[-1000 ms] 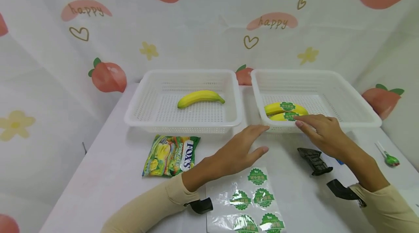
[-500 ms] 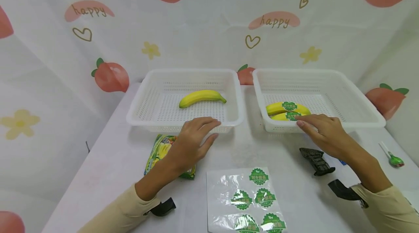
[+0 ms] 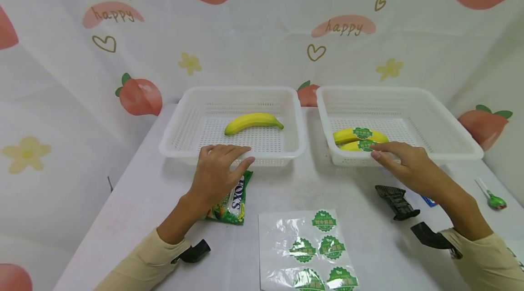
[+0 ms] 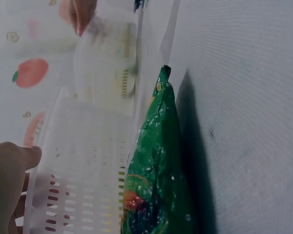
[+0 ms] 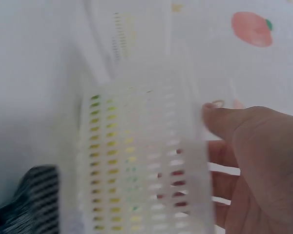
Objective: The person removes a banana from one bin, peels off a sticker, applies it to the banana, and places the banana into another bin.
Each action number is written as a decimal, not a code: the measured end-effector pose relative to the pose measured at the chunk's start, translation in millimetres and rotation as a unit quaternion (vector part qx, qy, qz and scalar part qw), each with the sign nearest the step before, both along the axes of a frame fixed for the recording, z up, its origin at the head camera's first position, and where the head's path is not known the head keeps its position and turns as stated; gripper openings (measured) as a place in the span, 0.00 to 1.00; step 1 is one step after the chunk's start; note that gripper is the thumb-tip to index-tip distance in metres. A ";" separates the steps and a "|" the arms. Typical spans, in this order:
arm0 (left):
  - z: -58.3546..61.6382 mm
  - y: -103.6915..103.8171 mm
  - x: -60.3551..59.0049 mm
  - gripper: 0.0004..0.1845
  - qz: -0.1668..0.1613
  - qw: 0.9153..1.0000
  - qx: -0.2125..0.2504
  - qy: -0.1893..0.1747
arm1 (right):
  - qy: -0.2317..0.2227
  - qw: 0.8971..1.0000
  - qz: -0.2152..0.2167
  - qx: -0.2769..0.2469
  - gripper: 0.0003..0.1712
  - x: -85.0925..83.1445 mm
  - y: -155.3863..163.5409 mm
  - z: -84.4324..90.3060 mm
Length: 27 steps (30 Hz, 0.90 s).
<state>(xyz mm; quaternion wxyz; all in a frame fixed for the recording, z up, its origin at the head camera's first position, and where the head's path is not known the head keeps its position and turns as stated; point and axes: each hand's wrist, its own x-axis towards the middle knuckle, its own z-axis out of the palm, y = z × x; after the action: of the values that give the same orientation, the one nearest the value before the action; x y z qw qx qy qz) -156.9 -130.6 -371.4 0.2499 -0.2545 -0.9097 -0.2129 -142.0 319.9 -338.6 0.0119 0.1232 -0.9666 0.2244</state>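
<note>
1. The candy bag (image 3: 229, 198), green and yellow, is lying on the table (image 3: 135, 200) just in front of the left basket (image 3: 180, 132); the white letters "FOX'S" are showing along its right side, and smaller print beside them is too fine to read.
2. The left hand (image 3: 219, 170) is resting palm-down over the bag's upper left part, fingers straight and slightly spread, tips reaching the basket's near rim; it is covering most of the bag's picture.
3. In the left wrist view the bag (image 4: 158, 190) is standing out green against the basket wall (image 4: 83, 175), its print blurred and unreadable.
4. The right hand (image 3: 403, 163) is lying with relaxed, extended fingers on the near rim of the right basket (image 3: 446, 132), gripping nothing.
5. Two labelled bananas (image 3: 358, 138) are lying in that basket's near left corner, each wearing a round green sticker whose white writing is too small to make out; the hand's fingertips are just beside them.
6. An unlabelled banana (image 3: 253, 122) is lying in the left basket.
7. A sticker sheet (image 3: 307, 250) with the same green seals is sitting at the table's near edge, cut off by the frame.
8. The backdrop (image 3: 262, 32) is reading "happy" twice.
9. A green lollipop (image 3: 493, 199) is lying near the table's right edge.
10. The right wrist view is blurred; only the basket wall (image 5: 136, 161) and the hand (image 5: 254, 165) are recognisable.
</note>
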 end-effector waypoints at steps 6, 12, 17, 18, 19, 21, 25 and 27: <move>-0.3 -0.2 -0.9 0.18 0.005 1.000 -0.007 -0.007 | 0.035 0.997 0.027 -0.060 0.23 -2.5 -18.1 16.7; 0.6 -0.1 -0.2 0.19 0.007 1.000 -0.010 -0.011 | 0.088 0.989 0.076 -0.091 0.17 -14.7 -60.4 32.2; 1.2 -0.8 0.5 0.20 0.010 1.000 -0.009 -0.009 | 0.079 0.984 0.120 -0.108 0.17 -35.5 -99.4 43.0; 0.8 -1.0 0.4 0.19 0.011 1.000 -0.008 -0.008 | 0.073 0.982 0.129 -0.114 0.17 -40.7 -106.6 44.3; 0.5 -1.0 0.3 0.19 0.010 1.000 -0.007 -0.007 | 0.066 0.981 0.138 -0.121 0.17 -45.8 -113.8 45.8; -0.1 -1.1 0.3 0.19 0.011 1.000 -0.004 -0.006 | 0.050 0.978 0.153 -0.132 0.17 -56.5 -127.7 48.0; -1.4 -0.6 0.0 0.18 0.012 1.000 -0.003 -0.006 | 0.021 0.975 0.173 -0.136 0.19 -76.6 -153.0 52.7; -1.8 -0.1 -0.3 0.19 0.012 1.000 -0.006 -0.007 | 0.010 0.973 0.184 -0.136 0.20 -86.8 -164.0 54.1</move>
<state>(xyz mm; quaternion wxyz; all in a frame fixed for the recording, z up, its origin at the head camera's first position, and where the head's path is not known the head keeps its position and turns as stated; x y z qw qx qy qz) -157.2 -130.7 -373.2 0.2446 -0.2437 -0.9156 -0.2062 -228.8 156.0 -284.5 -0.0030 0.2982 -0.8875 0.3512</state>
